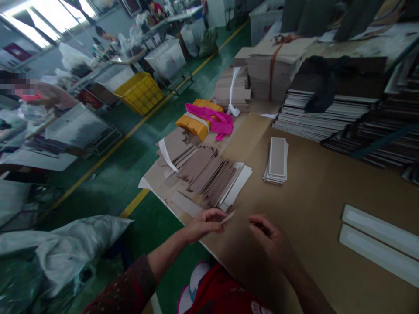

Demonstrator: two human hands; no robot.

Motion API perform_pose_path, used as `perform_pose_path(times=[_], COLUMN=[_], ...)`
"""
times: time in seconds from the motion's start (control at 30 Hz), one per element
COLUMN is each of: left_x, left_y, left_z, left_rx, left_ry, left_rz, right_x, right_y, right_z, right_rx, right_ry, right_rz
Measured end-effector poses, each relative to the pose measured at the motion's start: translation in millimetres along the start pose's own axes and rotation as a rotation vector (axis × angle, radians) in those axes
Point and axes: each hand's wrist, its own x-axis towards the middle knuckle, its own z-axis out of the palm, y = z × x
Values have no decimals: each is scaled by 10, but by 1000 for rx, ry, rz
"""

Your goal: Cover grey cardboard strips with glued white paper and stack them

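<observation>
My left hand (207, 224) pinches a thin pale strip (228, 217) between thumb and fingers, near the table's front edge. To its right, my right hand (269, 237) is apart from it above the brown tabletop (304, 196), fingers curled towards the thumb. Whether anything is inside that pinch is hidden. Just beyond my left hand lies a row of thin brown card pieces (216, 176), with white strips (235, 186) at its right end. A small stack of white-edged rectangular panels (277, 159) sits farther back.
Two long white panels (379, 244) lie at the right. Tall stacks of dark boards (327, 104) and tied brown card (270, 72) stand at the back. A pink cloth (212, 117) drapes over a yellow bundle (193, 124). White sacking (72, 244) is on the left; people work beyond the aisle.
</observation>
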Motion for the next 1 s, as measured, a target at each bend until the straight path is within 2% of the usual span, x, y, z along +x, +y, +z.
perform_pose_path(times=[0.07,0.13,0.23,0.33,0.47,0.57,0.77,1.0], left_x=[4,-46,-189,-313,-321,-263,-217,-223], left_y=[37,64,72,52,-18,-122,-351,-307], left_z=[-28,-140,-423,-752,-1110,-1259,-1362,-1419], left_rx=[182,419,839,1084,1234,1335,1414,1386], left_ry=[5,34,139,219,228,252,252,174], left_rz=[5,44,126,164,177,196,270,332], right_x=[21,39,43,10,-86,-165,-278,-309], right_y=[-53,-37,103,308,538,654,867,1134], right_z=[83,139,146,70,-70,-161,-300,-394], right_rx=[-29,-68,-99,-145,-211,-236,-269,-190], right_ry=[-51,-92,-109,-95,-86,-64,7,28], right_rz=[-45,-44,2,69,181,258,403,494])
